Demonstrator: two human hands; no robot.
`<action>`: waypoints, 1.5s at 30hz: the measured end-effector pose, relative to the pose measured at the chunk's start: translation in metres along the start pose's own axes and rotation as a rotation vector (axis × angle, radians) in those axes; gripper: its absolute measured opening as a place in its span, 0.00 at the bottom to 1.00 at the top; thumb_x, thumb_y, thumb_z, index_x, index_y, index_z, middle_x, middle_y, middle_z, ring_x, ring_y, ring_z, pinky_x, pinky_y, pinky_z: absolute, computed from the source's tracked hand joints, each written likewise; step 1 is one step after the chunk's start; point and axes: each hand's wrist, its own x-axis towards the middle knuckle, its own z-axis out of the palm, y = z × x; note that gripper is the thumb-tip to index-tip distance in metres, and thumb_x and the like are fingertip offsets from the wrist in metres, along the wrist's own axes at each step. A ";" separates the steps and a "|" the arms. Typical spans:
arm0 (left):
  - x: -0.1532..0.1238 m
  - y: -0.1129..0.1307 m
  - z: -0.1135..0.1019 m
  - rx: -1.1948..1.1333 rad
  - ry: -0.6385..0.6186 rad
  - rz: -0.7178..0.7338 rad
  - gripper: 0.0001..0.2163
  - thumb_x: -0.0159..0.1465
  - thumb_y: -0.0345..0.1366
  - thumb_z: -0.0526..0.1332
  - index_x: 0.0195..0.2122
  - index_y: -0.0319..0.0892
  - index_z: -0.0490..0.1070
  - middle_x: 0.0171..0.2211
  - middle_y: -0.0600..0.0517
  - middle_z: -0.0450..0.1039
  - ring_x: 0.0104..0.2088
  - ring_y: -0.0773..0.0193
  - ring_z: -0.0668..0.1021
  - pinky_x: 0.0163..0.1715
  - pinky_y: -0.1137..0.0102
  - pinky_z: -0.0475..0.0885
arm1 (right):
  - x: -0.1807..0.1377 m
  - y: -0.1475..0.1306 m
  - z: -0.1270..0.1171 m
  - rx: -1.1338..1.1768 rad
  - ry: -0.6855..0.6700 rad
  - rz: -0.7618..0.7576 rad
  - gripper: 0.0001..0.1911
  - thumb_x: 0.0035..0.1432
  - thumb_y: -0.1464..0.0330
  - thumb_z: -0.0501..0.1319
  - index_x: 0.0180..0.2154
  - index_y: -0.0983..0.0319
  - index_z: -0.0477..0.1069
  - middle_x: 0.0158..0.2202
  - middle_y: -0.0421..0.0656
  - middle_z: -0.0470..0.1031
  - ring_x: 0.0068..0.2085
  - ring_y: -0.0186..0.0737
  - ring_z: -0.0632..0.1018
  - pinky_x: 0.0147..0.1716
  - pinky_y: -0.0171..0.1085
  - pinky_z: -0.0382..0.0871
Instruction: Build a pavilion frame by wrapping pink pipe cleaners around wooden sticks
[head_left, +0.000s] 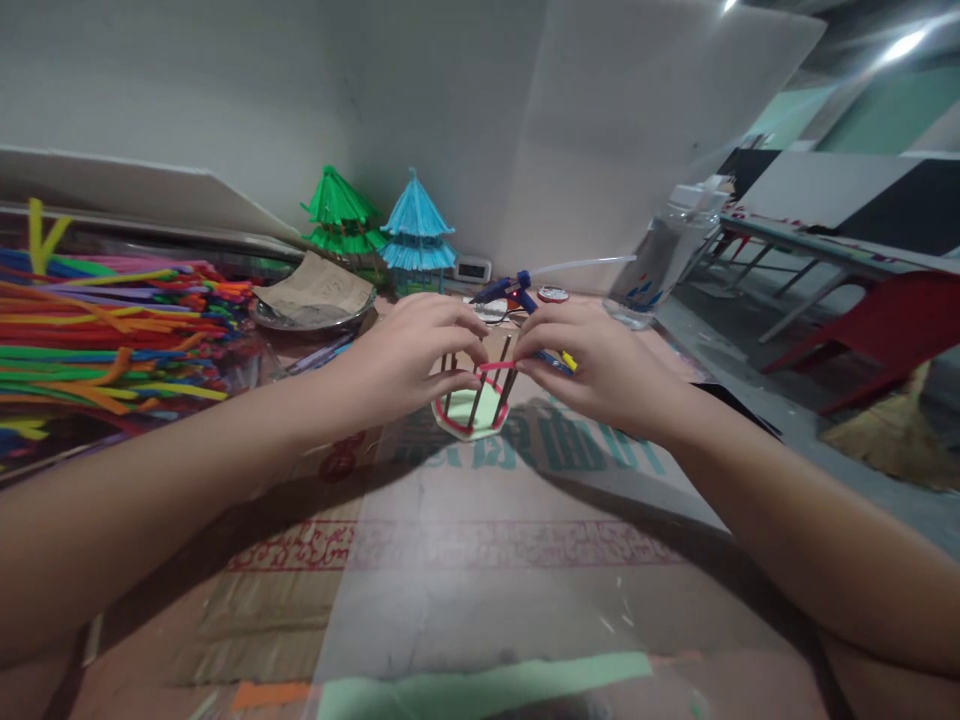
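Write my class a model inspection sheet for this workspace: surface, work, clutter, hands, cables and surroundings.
Surface: brown cardboard-like sheet with red print, partly under a translucent sheet.
Job's things: pale octagonal base with red edging, upright dark-brown sticks, short pink strip.
Clutter: multicoloured craft strips heaped left; green tiered model, blue tiered model, navy glue gun and clear plastic bottle behind.
Hands: left hand and right hand appear to pinch opposite ends of the strip.
Cables: dark cord by the glue gun; course unclear.
Surroundings: red plastic chair and long table at right.
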 end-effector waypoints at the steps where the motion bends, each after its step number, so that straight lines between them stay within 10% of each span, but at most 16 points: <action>1: 0.000 0.002 -0.001 -0.003 0.012 -0.013 0.08 0.70 0.42 0.69 0.44 0.44 0.80 0.52 0.44 0.81 0.57 0.49 0.80 0.57 0.54 0.71 | 0.000 0.000 0.000 0.002 -0.002 0.000 0.08 0.71 0.70 0.61 0.39 0.60 0.79 0.43 0.47 0.83 0.47 0.49 0.81 0.47 0.46 0.65; 45: 0.001 0.010 -0.004 0.029 0.042 0.010 0.05 0.73 0.39 0.64 0.42 0.45 0.77 0.49 0.47 0.80 0.53 0.53 0.79 0.54 0.57 0.70 | 0.001 0.000 -0.001 0.013 -0.029 0.022 0.09 0.69 0.72 0.59 0.39 0.59 0.79 0.43 0.48 0.83 0.46 0.49 0.79 0.49 0.47 0.65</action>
